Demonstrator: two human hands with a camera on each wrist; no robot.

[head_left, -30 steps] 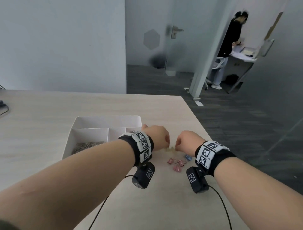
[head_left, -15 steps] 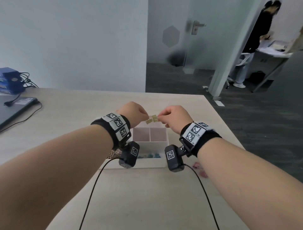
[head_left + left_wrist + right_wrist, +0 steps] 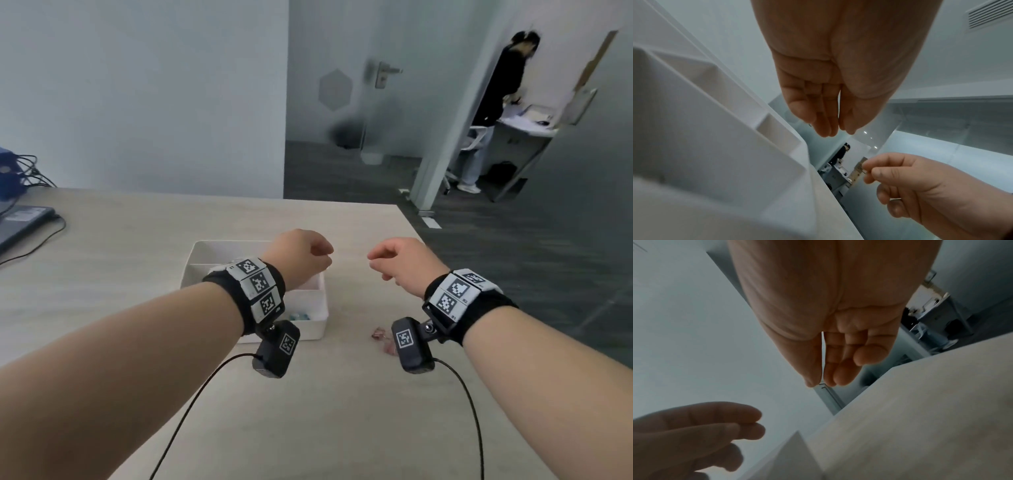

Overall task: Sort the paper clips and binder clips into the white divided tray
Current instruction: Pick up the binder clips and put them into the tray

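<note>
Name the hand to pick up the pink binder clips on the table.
Right. The pink binder clips lie right of the white tray, below the right hand; the left hand hovers over the tray.

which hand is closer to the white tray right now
Left. The left hand hangs above the white tray's far right corner, overlapping it in the head view. The right hand is off to the tray's right, above bare table.
</note>
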